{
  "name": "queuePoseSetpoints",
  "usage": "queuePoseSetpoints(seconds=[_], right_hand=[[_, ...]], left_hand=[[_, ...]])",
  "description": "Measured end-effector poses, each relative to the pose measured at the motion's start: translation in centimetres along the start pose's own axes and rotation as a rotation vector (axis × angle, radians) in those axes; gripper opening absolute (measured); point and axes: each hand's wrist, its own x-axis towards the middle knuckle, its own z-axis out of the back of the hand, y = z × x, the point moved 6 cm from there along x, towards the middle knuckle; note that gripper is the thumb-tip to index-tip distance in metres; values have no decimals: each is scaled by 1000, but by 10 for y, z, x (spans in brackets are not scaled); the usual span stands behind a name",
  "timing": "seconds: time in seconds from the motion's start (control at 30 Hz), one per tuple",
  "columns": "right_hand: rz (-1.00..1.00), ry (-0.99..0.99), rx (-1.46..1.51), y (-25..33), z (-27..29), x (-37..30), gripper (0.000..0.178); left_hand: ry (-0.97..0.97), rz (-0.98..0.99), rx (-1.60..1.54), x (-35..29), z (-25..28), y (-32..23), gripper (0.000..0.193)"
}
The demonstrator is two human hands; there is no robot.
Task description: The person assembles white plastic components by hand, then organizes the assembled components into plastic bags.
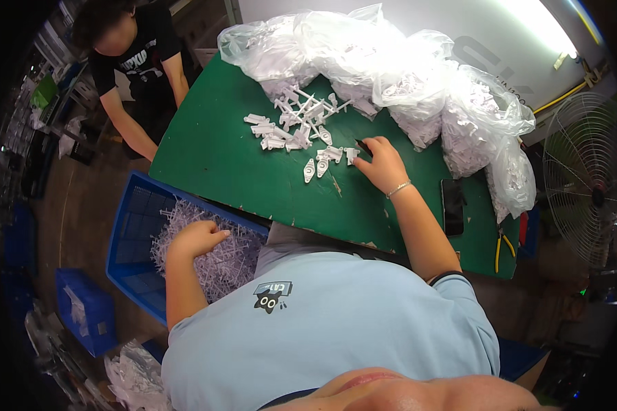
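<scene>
The right hand (385, 163) is holding a slim dark object (364, 147) and touching a white part (351, 156) on the green counter (233, 168); a loose grip could be letting it slip, scratching the part. The left hand (197, 238) is hanging over scraps (233, 264) (holding any, I cannot tell).

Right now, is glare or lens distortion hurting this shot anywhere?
Head view: the tube light is blown out at upper right; head view: highlights wash out parts of the clear bags; head view: fisheye leaves the corners black, and the left background is dim; head view: the right hand and white parts are well lit, fine detail too small to judge.
</scene>
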Motion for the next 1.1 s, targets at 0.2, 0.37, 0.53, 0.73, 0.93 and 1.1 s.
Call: queuePoseSetpoints(seconds=[0.2,0.37,0.53,0.73,0.93,1.1], right_hand=[[15,104,-37,2,-18,11,48],[-78,123,0,-8,-10,7,51],[-126,115,53,-23,-4,-3,50],[-190,142,257,-36,-5,-10,44],[-162,91,256,-49,-9,-16,43],[-187,112,267,-48,-4,-17,41]], left_hand=[[162,75,396,78,-109,91,63],[361,-336,190,38,-84,-29,54],[271,-866,-291,-6,-19,-156,27],[-571,-1030,-228,34,5,-250,18],[-861,-1007,439,67,-7,-300,24],[-767,-1151,254,62,2,-302,24]])
